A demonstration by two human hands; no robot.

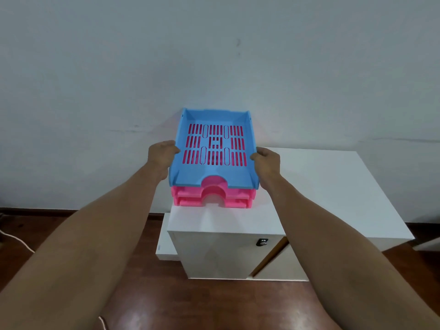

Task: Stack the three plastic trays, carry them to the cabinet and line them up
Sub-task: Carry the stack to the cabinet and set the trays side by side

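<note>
A blue slotted plastic tray (190, 173) lies on top of two pink trays (238, 198), all nested in one stack. The stack rests at the near left part of the white cabinet top (316, 186), close to the wall. My left hand (162, 156) grips the blue tray's left side wall. My right hand (266, 163) grips its right side wall. Both arms reach forward from the bottom of the view. The pink trays show only at their front edges and through the blue tray's slots.
The white cabinet has a door with a small black lock (261, 242) on its front. A lower white panel (164, 236) juts out at its left. The floor (152, 294) is dark wood. A white cable (16, 239) runs along the floor at left.
</note>
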